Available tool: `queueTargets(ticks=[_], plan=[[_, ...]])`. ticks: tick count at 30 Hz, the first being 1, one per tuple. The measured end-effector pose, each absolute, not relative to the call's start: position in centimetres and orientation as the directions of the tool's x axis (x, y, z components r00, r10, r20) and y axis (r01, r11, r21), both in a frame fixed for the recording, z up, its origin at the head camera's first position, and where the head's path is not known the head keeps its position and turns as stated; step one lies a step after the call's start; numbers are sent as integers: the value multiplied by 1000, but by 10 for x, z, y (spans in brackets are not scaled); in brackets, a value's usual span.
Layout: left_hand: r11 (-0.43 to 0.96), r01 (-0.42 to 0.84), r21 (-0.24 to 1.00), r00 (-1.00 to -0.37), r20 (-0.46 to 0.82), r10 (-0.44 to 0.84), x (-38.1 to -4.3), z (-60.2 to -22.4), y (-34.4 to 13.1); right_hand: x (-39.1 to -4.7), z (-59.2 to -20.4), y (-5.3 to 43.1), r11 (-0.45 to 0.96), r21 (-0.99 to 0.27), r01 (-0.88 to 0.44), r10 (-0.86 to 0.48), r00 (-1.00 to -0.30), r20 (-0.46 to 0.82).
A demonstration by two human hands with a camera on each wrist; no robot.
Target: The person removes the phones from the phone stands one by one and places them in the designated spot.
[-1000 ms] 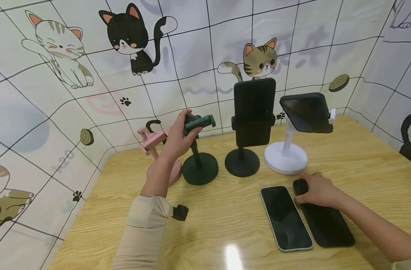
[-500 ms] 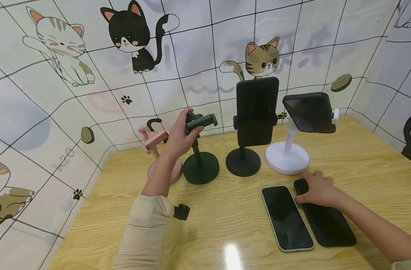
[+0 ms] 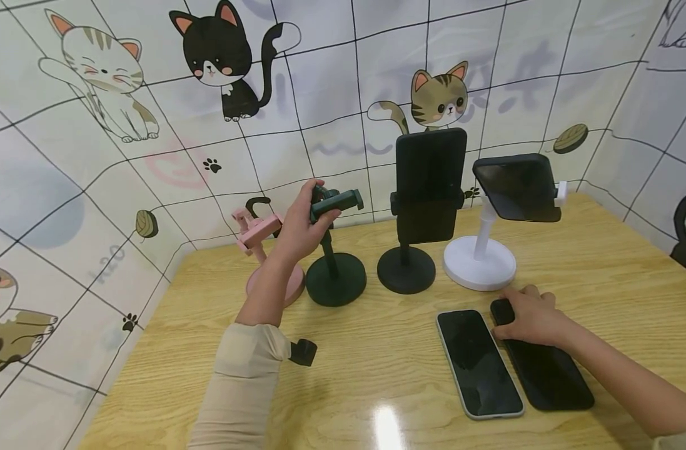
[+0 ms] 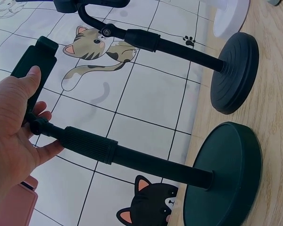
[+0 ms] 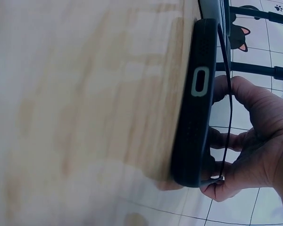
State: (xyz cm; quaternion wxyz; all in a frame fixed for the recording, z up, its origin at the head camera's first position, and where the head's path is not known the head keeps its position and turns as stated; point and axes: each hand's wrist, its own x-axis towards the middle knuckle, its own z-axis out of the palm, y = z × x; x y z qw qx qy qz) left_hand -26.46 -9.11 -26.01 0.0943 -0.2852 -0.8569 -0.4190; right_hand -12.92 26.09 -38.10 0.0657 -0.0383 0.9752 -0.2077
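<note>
My left hand (image 3: 299, 230) grips the clamp head of a dark green phone stand (image 3: 336, 281), its round base standing on the table. In the left wrist view the thumb lies along the front of the green clamp (image 4: 37, 66) and fingers are behind it. My right hand (image 3: 535, 317) holds the far end of a black-cased smartphone (image 3: 551, 378) between thumb and fingers. That phone lies screen up on the table; the right wrist view shows its charging-port end (image 5: 191, 117). Close on its left lies a silver-edged smartphone (image 3: 478, 365).
A pink phone stand (image 3: 258, 234) stands left of the green one, partly behind my left forearm. To the right, a black stand (image 3: 406, 272) bears an upright phone (image 3: 431, 181), and a white stand (image 3: 479, 265) bears a sideways phone (image 3: 517, 187). A cat-print wall closes the back.
The whole scene has shifted slightly in the head view. Both hands keep their hold, and the stands and phones stay in place.
</note>
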Motion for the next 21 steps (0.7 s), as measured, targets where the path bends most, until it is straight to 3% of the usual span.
queueTargets(ticks=[21], plan=[[487,553,677,-829,386,405,-265,-260,-91,-128,-375,257,904,-428,12,-75,-980,-185]])
